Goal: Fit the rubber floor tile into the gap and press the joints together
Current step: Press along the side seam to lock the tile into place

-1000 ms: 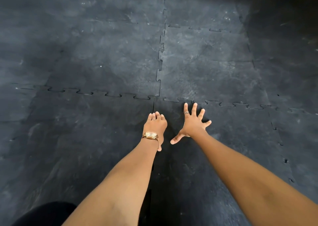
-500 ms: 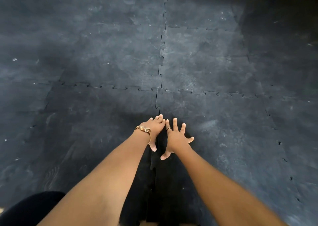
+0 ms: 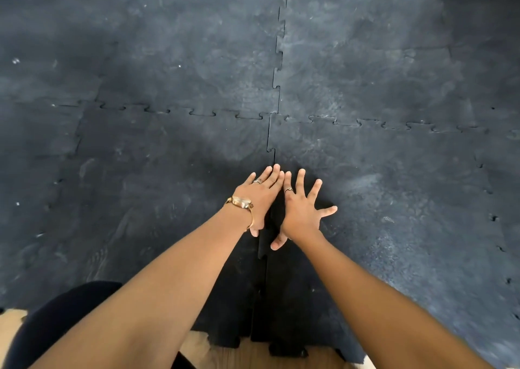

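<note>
Dark rubber floor tiles with jigsaw edges cover the floor. The near right tile (image 3: 394,214) meets the near left tile (image 3: 157,200) along a toothed joint (image 3: 270,143) running toward me. My left hand (image 3: 260,197), with a gold watch and a ring, lies flat on the left tile beside the joint, fingers together. My right hand (image 3: 301,208) lies flat with fingers spread on the right tile, thumb on the joint. Neither hand holds anything. Between the hands the joint shows as a darker line.
A cross joint (image 3: 337,121) runs left to right ahead of the hands. Bare wooden floor (image 3: 253,354) shows at the tiles' near toothed edge. My dark-clothed knee (image 3: 56,321) is at the lower left.
Both hands have slid back toward me along the joint and closer together. The left hand's fingers now lie flatter. The view has tilted down, showing the wooden floor.
</note>
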